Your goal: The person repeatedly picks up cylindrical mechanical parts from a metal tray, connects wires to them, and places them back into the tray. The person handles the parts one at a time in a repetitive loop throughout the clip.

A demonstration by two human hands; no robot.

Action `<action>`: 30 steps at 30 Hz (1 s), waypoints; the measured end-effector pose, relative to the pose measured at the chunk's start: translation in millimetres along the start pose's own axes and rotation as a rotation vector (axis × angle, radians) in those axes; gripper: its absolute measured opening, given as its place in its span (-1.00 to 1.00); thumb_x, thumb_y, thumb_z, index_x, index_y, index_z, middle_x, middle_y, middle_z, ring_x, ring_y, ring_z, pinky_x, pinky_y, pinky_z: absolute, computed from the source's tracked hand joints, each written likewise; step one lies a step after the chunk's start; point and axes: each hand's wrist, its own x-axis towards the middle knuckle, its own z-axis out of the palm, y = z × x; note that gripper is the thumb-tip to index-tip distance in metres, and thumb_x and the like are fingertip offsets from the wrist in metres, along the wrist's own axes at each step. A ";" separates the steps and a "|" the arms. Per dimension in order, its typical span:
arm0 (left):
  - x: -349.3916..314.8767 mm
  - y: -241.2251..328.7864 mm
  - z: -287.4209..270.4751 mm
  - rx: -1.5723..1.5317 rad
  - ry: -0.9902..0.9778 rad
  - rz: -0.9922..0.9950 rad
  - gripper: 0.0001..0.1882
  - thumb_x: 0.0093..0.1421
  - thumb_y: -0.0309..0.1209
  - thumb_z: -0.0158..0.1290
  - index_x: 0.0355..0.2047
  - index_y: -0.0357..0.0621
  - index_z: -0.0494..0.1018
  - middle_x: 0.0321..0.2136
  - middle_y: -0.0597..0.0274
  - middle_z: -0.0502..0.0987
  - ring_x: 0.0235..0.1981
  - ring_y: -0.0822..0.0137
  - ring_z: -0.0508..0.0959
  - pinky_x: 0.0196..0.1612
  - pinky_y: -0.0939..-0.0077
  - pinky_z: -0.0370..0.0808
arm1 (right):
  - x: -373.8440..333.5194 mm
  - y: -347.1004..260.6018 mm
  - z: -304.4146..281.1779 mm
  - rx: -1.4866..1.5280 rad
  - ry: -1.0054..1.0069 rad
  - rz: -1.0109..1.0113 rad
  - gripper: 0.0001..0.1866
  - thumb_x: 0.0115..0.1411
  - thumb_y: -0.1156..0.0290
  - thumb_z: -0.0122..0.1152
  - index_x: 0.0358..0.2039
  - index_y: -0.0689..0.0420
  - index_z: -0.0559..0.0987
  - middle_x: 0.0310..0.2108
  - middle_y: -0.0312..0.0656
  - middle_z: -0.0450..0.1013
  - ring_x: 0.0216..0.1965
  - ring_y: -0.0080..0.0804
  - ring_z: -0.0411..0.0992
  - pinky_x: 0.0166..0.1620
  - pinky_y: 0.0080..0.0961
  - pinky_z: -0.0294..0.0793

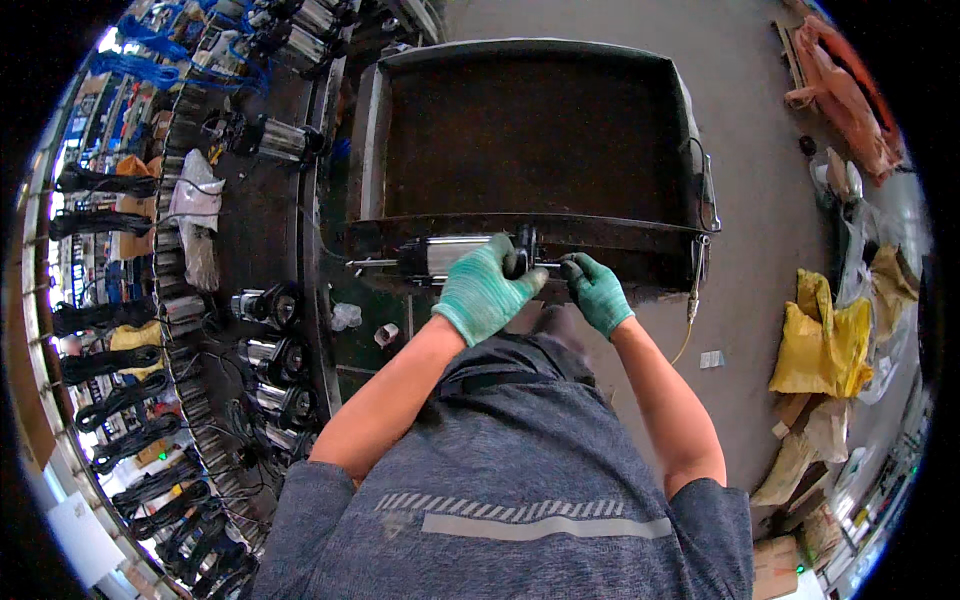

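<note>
A motor (440, 255) with a shiny silver cylindrical body and black ends lies sideways along the near edge of a dark metal tank (525, 48). My left hand (485, 292), in a green knit glove, grips it by the black flange at its right end. From that flange a thin metal rod (549, 265) sticks out to the right. The gloved fingers of my right hand (600, 297) are pinched at the rod's tip and partly hide it. Another pale rod (372, 263) points out from the motor's left end.
Several similar motors (270, 362) stand along the bench at left, beside a rack of coiled black cables (120, 365). A yellow hose (690, 335) hangs at the tank's right corner. Yellow sacks (822, 345) and a reddish wrapped bundle (845, 95) lie on the right.
</note>
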 end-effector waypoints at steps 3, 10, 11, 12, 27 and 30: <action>-3.8 -11.1 22.5 -0.206 -0.065 -0.045 -0.66 0.20 -0.26 0.35 -0.32 -0.22 0.44 -0.52 0.18 0.54 -0.56 0.37 0.57 -0.49 0.41 0.49 | -2.1 13.2 -3.1 -0.091 0.005 -0.066 -0.68 0.47 0.22 0.11 0.05 0.16 0.59 -0.28 -0.24 0.60 -0.36 -0.55 0.41 -0.26 -0.51 0.47; -20.2 -42.5 -3.1 -0.273 0.004 0.153 -0.62 0.27 -0.24 0.26 -0.07 -0.27 0.49 -0.31 -0.03 0.65 -0.27 0.08 0.69 -0.17 0.27 0.59 | -4.9 10.0 -10.2 -0.020 -0.042 0.045 -0.68 0.46 0.20 0.12 0.05 0.14 0.59 -0.32 -0.26 0.58 -0.40 -0.55 0.40 -0.31 -0.52 0.46; -23.8 -52.9 -19.3 -0.143 0.002 0.139 -0.56 0.27 -0.20 0.23 0.01 -0.27 0.49 -0.18 -0.14 0.65 -0.07 -0.09 0.64 0.01 0.20 0.55 | -5.2 7.8 -10.7 0.015 -0.043 0.107 -0.66 0.46 0.19 0.13 0.06 0.16 0.58 -0.34 -0.25 0.58 -0.41 -0.55 0.40 -0.31 -0.52 0.46; -26.6 -75.0 -29.4 -0.073 0.148 0.221 -0.59 0.27 -0.22 0.21 0.00 -0.23 0.51 -0.15 -0.14 0.64 -0.06 -0.10 0.64 0.00 0.19 0.55 | -3.6 7.9 -9.6 -0.036 -0.017 0.073 -0.65 0.45 0.18 0.14 0.06 0.17 0.58 -0.31 -0.22 0.58 -0.40 -0.52 0.42 -0.29 -0.49 0.48; -4.8 -297.2 -122.8 0.027 -0.085 0.188 -0.53 0.20 -0.41 0.29 0.12 -0.20 0.52 0.06 -0.05 0.58 0.11 -0.01 0.57 0.20 0.28 0.50 | 17.3 -132.7 109.2 -1.009 0.345 -0.402 -0.68 0.24 0.09 0.27 -0.22 0.08 0.68 -0.21 -0.04 0.56 -0.13 0.04 0.51 -0.04 -0.07 0.51; -6.3 -314.6 -115.1 -0.117 -0.078 0.244 -0.51 0.20 -0.43 0.31 0.12 -0.27 0.50 0.06 -0.06 0.60 0.04 0.06 0.63 0.12 0.29 0.56 | 20.3 -123.3 113.6 -1.137 0.417 -0.427 -0.75 0.20 0.12 0.27 -0.31 0.04 0.67 -0.26 -0.09 0.57 -0.18 -0.01 0.52 -0.09 -0.09 0.53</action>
